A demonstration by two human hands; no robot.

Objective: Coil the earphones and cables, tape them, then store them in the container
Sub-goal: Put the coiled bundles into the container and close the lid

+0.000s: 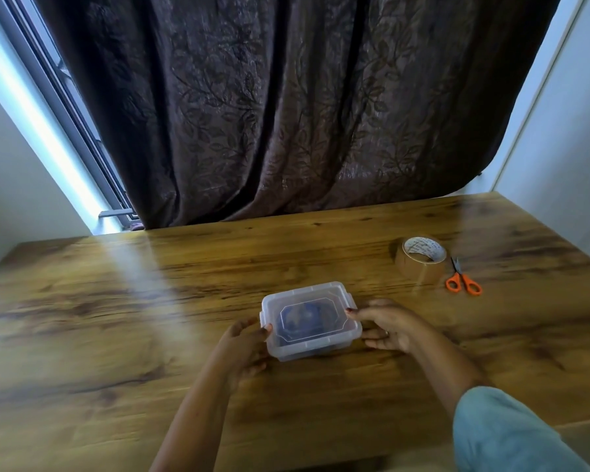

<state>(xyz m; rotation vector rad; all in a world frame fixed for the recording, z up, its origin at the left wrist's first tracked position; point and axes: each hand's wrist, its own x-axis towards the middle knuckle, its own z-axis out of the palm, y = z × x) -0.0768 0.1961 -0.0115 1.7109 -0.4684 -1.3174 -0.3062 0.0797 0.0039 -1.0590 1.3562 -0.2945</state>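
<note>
A small clear plastic container [309, 342] with its lid on sits in the middle of the wooden table [116, 318]. Dark blue coiled things show dimly through the lid; I cannot make out what they are. My left hand [244, 349] holds the container's left end, thumb at the lid's edge. My right hand [387, 327] holds the right end, with a fingertip on the lid clip. A roll of brown tape [421, 262] stands on the table at the right, apart from both hands.
Orange-handled scissors [462, 279] lie just right of the tape roll. A dark patterned curtain [286, 114] hangs behind the table's far edge. A window frame is at the left and a white wall at the right.
</note>
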